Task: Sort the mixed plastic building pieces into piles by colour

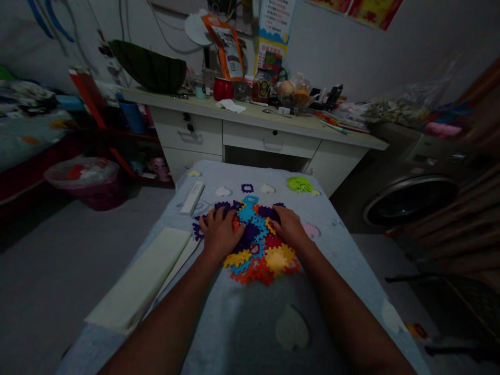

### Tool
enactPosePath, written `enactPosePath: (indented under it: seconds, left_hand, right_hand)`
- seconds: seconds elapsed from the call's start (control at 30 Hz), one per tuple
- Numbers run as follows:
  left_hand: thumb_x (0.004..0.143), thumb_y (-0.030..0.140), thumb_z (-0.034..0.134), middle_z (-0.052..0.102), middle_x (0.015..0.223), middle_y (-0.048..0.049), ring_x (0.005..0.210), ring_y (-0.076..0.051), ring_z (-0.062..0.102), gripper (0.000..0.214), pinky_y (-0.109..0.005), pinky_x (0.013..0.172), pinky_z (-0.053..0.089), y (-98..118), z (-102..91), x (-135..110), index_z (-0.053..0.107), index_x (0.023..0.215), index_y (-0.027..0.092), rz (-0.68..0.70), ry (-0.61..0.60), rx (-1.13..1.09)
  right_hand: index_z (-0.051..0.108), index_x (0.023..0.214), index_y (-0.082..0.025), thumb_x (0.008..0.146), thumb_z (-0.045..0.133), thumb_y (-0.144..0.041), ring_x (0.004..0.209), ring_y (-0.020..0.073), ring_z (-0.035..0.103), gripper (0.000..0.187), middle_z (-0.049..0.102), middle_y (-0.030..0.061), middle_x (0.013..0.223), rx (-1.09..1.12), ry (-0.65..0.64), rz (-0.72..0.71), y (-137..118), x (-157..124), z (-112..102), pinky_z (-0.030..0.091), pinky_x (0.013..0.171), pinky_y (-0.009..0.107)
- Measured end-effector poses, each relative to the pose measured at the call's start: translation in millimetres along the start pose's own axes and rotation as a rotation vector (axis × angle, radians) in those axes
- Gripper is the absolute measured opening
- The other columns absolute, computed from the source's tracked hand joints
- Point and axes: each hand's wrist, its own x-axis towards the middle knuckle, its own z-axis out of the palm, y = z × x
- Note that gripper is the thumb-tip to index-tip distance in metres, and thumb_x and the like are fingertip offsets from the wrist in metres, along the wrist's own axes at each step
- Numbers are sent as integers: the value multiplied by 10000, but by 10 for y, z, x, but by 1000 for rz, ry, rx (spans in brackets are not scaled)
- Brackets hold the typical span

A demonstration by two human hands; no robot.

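Observation:
A heap of flat plastic interlocking pieces with toothed edges lies on the cloth-covered table, in blue, purple, red, orange and yellow (pixel 278 259). My left hand (pixel 221 229) rests palm down on the heap's left side with its fingers spread, over purple pieces (pixel 198 230) and a red one. At the heap's right side is my right hand (pixel 289 225), its thumb and fingers bent around a purple toothed piece (pixel 267 212). Beyond the heap a purple square frame piece (pixel 247 188) lies alone. Green pieces (pixel 299 184) form a separate pile at the far right.
Left of the heap are a long white box (pixel 142 276) and a small white bar (pixel 192 198). A cluttered desk (pixel 250 112) with drawers stands beyond the table. A washing machine (pixel 406 177) is on the right, a pink bin (pixel 91 182) on the left.

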Motion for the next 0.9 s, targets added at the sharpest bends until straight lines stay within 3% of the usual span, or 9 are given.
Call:
enactPosePath:
  seconds: [0.13, 0.27, 0.4, 0.57, 0.63, 0.73, 0.8, 0.9]
  left_hand:
    - [827, 601, 581, 509, 1462, -145, 1382, -446, 350, 612, -700, 1097, 219, 7, 99, 20, 589, 1335, 261, 14, -39, -1]
    - [860, 551, 561, 530, 1445, -147, 1392, -416, 361, 578, -653, 1129, 213, -8, 191, 73, 576, 1349, 242, 61, -1, -24]
    - [881, 450, 562, 516, 1444, -145, 1379, -368, 396, 469, -607, 1142, 237, -56, 268, 126, 607, 1300, 244, 98, 58, -103]
    - [870, 339, 551, 534, 1303, -144, 1260, -303, 501, 323, -479, 1063, 406, -117, 263, 195, 681, 1134, 206, 30, 173, -325]
    - [877, 342, 535, 579, 1151, -120, 1156, -277, 551, 270, -449, 1017, 444, -124, 237, 210, 704, 1034, 202, 12, 190, -382]
    - [900, 399, 516, 633, 1042, -82, 1073, -265, 579, 270, -494, 1034, 408, -107, 217, 199, 722, 932, 227, 97, 109, -344]
    - [901, 446, 529, 663, 1108, -76, 1149, -286, 557, 288, -565, 1093, 319, -81, 221, 171, 733, 959, 252, 187, 41, -267]
    - [875, 529, 562, 629, 1299, -95, 1312, -350, 458, 376, -672, 1136, 158, -42, 226, 119, 723, 1105, 280, 269, -6, -168]
  right_hand:
    - [636, 1190, -182, 898, 611, -277, 1211, 289, 527, 308, 591, 133, 1334, 18, 2, 27, 73, 74, -82, 395, 1033, 448]
    - [651, 967, -185, 886, 618, -239, 1054, 240, 567, 103, 639, 97, 1102, 139, 5, -104, -93, -19, -94, 435, 957, 404]
    - [624, 1047, -194, 892, 616, -236, 1089, 226, 560, 161, 626, 93, 1121, 306, 7, -332, -392, -183, -64, 441, 982, 395]
    - [582, 1227, -196, 886, 639, -277, 1289, 241, 483, 355, 516, 129, 1388, 370, -67, -482, -579, -246, -42, 396, 1084, 418]
    - [561, 1288, -205, 885, 650, -327, 1359, 272, 424, 431, 461, 133, 1467, 304, -92, -487, -545, -217, -33, 341, 1127, 472]
    - [515, 1367, -179, 872, 664, -457, 1366, 324, 411, 587, 476, 172, 1461, 226, -133, -418, -405, -130, -43, 302, 1129, 550]
    - [527, 1356, -165, 845, 683, -511, 1320, 322, 461, 636, 527, 179, 1405, 252, -162, -394, -263, -24, -79, 345, 1098, 532]
    - [644, 1153, -191, 865, 652, -504, 1121, 242, 591, 426, 651, 107, 1195, 367, -161, -404, 35, 250, -166, 451, 988, 406]
